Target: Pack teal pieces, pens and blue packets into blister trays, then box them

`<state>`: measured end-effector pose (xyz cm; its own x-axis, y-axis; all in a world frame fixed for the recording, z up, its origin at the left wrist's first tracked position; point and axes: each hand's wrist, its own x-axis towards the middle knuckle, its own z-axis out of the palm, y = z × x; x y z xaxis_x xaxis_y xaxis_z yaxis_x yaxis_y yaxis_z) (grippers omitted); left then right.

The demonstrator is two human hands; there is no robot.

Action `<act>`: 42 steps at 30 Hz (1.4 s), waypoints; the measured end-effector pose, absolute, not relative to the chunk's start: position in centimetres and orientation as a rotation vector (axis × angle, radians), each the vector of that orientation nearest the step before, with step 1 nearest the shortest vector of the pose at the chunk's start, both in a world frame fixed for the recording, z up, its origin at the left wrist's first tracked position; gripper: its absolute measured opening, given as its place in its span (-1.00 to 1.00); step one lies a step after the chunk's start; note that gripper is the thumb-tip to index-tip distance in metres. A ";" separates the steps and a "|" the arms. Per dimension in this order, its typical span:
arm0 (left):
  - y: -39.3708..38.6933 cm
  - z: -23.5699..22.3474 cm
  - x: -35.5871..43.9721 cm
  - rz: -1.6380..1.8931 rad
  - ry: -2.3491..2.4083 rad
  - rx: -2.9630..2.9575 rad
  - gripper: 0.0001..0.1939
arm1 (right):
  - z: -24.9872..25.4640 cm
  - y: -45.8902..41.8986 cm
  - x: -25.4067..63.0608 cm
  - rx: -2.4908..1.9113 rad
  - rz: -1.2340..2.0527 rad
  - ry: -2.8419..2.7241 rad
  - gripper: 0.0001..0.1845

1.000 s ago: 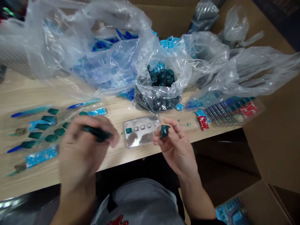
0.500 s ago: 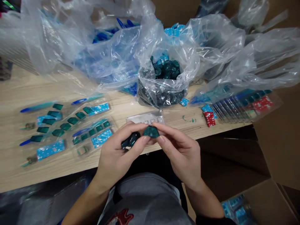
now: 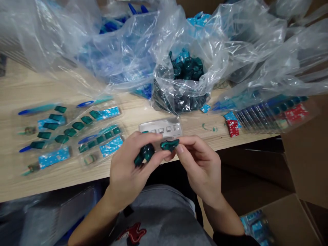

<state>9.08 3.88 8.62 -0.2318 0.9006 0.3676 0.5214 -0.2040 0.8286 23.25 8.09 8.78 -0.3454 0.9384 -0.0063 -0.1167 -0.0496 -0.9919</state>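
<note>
My left hand is closed around a few dark green wrapped pieces at the table's near edge. My right hand pinches one more green wrapped piece between thumb and fingers, touching the left fingertips. Just behind both hands lies a clear blister tray with a row of small square pockets, one holding a green piece. Behind it stands an open plastic bag of green pieces.
Filled clear packets with green pieces, blue pens and blue cards lie on the wooden table at left. A stack of packets sits at right under plastic bags. Cardboard boxes stand at lower right.
My hands came together at the table edge from being apart. The left hand moved right with its green pieces; the right hand's piece now meets the left fingertips. The view tilted slightly down.
</note>
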 end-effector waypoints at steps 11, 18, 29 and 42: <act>3.2 7.4 8.8 1.348 1.644 1.809 -0.72 | 8.0 8.1 22.8 -0.935 1.597 -1.240 -0.96; 2.4 5.9 8.3 1.174 1.543 1.332 -0.91 | 5.1 7.4 24.1 -0.851 1.510 -1.598 -0.64; 1.5 4.5 7.1 1.236 1.441 1.052 -0.85 | 4.2 9.1 22.4 -0.740 1.393 -1.823 -0.59; 0.7 2.0 4.5 1.340 1.213 0.331 -0.81 | 0.2 15.9 20.4 -0.664 0.666 -2.613 -0.80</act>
<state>4.47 0.75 2.01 -0.2225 0.8540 -0.4703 -0.5531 0.2867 0.7822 20.41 15.93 0.25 -0.8237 0.5208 0.2240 0.3499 0.7779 -0.5219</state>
